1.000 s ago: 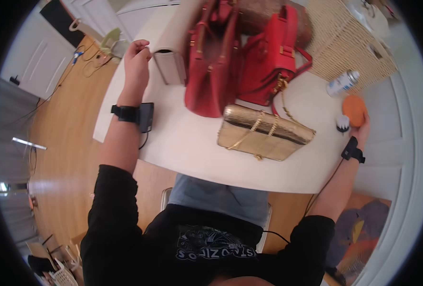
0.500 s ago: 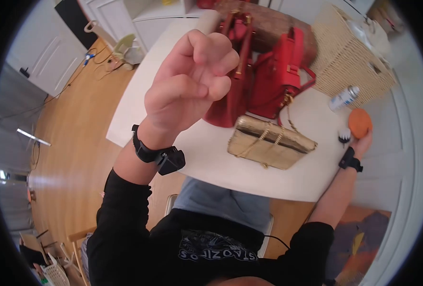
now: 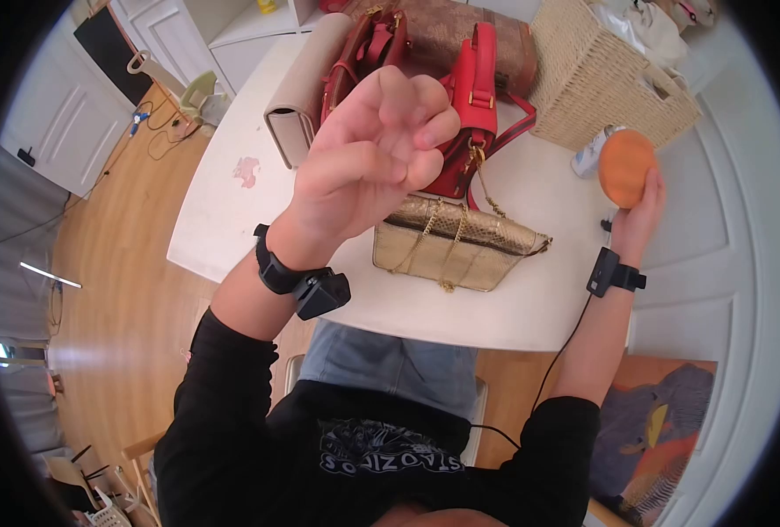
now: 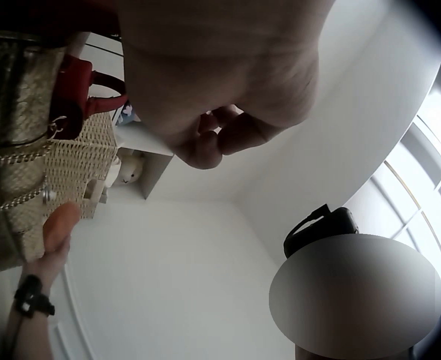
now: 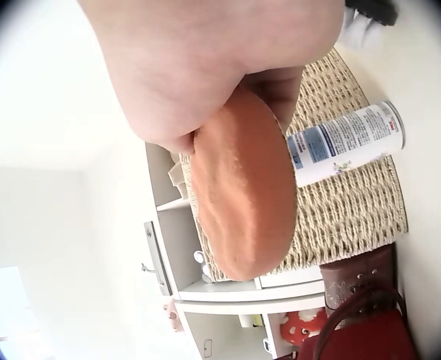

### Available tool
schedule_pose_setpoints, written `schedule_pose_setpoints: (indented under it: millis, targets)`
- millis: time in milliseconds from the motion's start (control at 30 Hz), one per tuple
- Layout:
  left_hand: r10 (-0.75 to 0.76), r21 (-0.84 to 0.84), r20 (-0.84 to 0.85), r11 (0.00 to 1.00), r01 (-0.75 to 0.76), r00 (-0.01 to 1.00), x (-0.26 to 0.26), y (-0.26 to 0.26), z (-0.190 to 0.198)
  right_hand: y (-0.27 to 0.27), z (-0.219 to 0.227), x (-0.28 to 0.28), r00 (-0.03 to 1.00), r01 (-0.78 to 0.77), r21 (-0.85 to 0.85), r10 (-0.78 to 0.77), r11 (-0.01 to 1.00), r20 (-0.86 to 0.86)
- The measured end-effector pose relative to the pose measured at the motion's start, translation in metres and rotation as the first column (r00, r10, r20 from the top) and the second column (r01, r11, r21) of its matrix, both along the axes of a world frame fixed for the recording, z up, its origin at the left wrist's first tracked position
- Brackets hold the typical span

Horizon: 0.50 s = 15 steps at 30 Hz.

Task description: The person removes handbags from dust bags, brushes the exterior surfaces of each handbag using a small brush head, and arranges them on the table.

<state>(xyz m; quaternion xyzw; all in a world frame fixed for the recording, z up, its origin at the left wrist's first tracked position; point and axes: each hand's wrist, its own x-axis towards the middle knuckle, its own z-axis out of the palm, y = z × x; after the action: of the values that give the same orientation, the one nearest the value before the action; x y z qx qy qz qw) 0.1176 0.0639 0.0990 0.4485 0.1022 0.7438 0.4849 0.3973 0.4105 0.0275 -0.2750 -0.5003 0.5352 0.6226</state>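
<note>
My left hand (image 3: 368,154) is raised above the red handbags and the gold clutch (image 3: 451,244), its fingers curled in towards the thumb around nothing. In the left wrist view the fingertips of the left hand (image 4: 228,90) bunch together. At the table's right side my right hand (image 3: 640,215) grips the lower edge of an orange oval pad (image 3: 627,167), held upright in front of a spray can (image 3: 587,158). From the right wrist the orange pad (image 5: 243,187) looks soft and wrinkled, with the can (image 5: 348,142) behind it.
A woven basket (image 3: 583,75) stands at the back right. Red handbags (image 3: 476,105), a brown patterned bag (image 3: 434,39) and a beige bag (image 3: 306,88) fill the back of the white table (image 3: 223,211). A small dark-and-white item (image 5: 370,15) lies near my right hand.
My left hand has risen from beside the beige bag to in front of my chest, its fingers curling. My right hand has brought the orange pad up in front of the spray can.
</note>
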Motion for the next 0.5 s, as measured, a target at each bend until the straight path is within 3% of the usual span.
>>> schedule_pose_setpoints:
  millis: [200,333,467,500]
  targets:
    - [-0.035,-0.011,-0.005,0.999,0.035,0.999,0.003,0.008,0.003,-0.010,0.000,-0.010,0.984,-0.163,0.003,0.163,0.987,0.071]
    - [0.046,0.006,-0.084,0.999,-0.045,0.995,0.004,0.015,-0.005,0.017,-0.027,-0.008,0.963,-0.190,0.050,0.176,0.981,0.205]
    - [0.187,-0.115,-0.200,0.970,-0.213,0.962,0.002,0.011,-0.015,0.010,-0.020,-0.007,0.942,-0.154,0.073,0.124,0.985,0.312]
    - [0.191,-0.120,-0.220,0.968,-0.221,0.957,0.002,0.011,-0.017,0.008,-0.020,-0.008,0.935,-0.202,0.061,0.174,0.977,0.309]
